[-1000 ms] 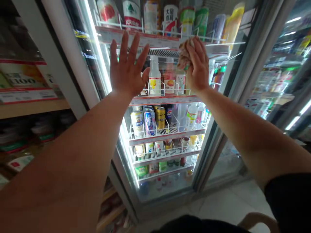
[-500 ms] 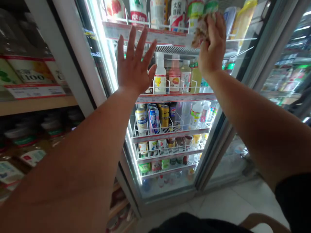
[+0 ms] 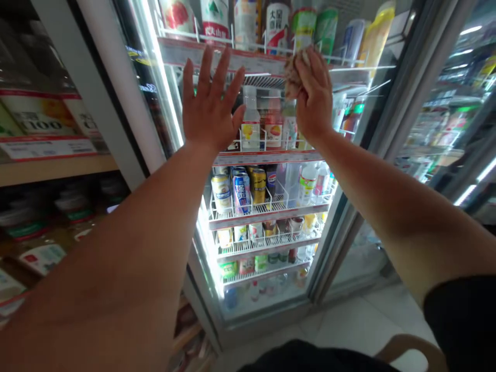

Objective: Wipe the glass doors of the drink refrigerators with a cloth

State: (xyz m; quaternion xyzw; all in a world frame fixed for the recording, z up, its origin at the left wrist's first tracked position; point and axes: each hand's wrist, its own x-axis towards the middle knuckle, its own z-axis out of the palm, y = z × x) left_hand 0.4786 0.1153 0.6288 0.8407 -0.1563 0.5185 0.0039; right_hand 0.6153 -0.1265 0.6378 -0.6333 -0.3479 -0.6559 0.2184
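Note:
A crumpled brownish cloth [image 3: 293, 77] is bunched under the fingers of my right hand [image 3: 315, 98], which presses it to the glass door [image 3: 349, 139] of a lit drinks cooler. To the left, my left hand [image 3: 211, 108] lies against the same door with its fingers spread and nothing in it. Behind the glass, a clear bottle with a yellow fruit label [image 3: 250, 132] and a pink bottle [image 3: 273, 129] stand between my two hands. The lower edge of the cloth and my right palm are hidden from view.
On the left, an open shelf [image 3: 58, 171] holds cartons [image 3: 42, 113] and dark bottles. Metal door frames [image 3: 372, 170] run down the cooler's right side, with another glass-fronted cooler beyond. Below are floor tiles [image 3: 341, 320] and a curved brown piece [image 3: 411, 349].
My right hand has moved left and down across the glass with the cloth. My left hand has stayed in nearly the same place, spread on the door.

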